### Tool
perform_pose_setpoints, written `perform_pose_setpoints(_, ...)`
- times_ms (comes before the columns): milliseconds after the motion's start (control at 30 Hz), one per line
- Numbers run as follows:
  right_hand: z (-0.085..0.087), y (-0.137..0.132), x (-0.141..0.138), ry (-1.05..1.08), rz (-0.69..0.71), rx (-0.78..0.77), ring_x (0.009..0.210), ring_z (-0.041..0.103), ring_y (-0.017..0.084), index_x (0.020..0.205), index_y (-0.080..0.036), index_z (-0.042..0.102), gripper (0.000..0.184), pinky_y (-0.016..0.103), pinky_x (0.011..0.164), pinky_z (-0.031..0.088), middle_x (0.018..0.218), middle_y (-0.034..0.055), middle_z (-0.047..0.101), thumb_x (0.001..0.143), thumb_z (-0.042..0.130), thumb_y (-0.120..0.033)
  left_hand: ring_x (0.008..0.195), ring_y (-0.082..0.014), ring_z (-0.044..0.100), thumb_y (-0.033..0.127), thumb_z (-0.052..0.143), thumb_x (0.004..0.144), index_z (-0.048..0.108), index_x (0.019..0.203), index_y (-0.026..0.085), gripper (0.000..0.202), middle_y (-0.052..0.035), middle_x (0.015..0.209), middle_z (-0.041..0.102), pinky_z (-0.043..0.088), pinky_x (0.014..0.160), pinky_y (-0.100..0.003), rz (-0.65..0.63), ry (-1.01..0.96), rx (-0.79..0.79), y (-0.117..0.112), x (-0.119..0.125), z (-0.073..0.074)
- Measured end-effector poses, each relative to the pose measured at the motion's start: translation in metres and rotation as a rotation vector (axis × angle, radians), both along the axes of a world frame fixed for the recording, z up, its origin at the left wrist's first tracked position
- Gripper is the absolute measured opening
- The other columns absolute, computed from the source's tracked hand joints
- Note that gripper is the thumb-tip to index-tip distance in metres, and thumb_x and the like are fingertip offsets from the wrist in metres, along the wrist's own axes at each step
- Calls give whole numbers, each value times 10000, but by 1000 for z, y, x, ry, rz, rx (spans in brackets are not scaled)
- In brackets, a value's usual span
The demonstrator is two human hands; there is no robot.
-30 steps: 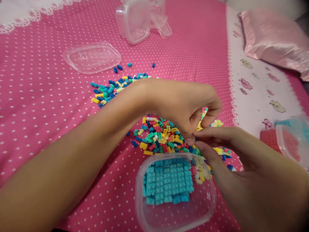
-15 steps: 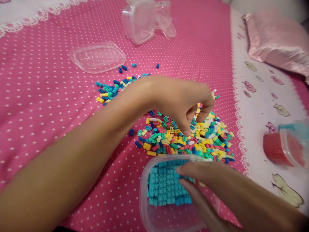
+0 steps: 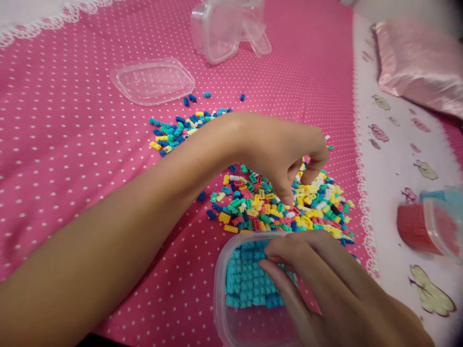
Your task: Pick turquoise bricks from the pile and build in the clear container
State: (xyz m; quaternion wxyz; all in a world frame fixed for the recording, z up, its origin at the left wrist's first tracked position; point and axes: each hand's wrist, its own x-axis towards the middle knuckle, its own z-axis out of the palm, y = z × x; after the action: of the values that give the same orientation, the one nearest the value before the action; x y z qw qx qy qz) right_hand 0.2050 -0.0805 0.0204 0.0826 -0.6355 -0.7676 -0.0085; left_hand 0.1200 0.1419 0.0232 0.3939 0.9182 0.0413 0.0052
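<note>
My left hand (image 3: 285, 149) reaches across the pile of small toy building bricks (image 3: 253, 207), thumb and curled fingers apart over it; no brick shows between them. The pile mixes yellow, green, blue, red and white bricks. In front of it stands a clear plastic container (image 3: 221, 308), with teal bricks (image 3: 249, 274) packed in tidy rows. My right hand (image 3: 321, 279) is over the container's right side. Its thumb and index fingertips come together just above the teal bricks, and whatever they pinch is too small or hidden to make out.
A clear lid (image 3: 154, 82) lies beyond the pile, with clear empty tubs (image 3: 224, 33) farther back. At the right stands a tub of red bricks (image 3: 415, 226), near a pink satin pillow (image 3: 419, 67). A smaller cluster of bricks (image 3: 173, 130) lies left of my left wrist.
My right hand has come further over the container, and its thumb and index fingertips have drawn closer together. My left hand keeps nearly the same pose above the pile. The view has shifted slightly.
</note>
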Motion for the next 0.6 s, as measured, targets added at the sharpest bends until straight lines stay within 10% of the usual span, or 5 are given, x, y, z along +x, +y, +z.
perform_pose_setpoints(600,-12,-1,21,-83,201,15,572,628,108,1024,-237,654,152,235,376,410,881,6,692,900,598,-168,727,-133,609,291,827,721,679,982,209,311,52,756,697,339,637,-234,13,17,25,1,1,-2)
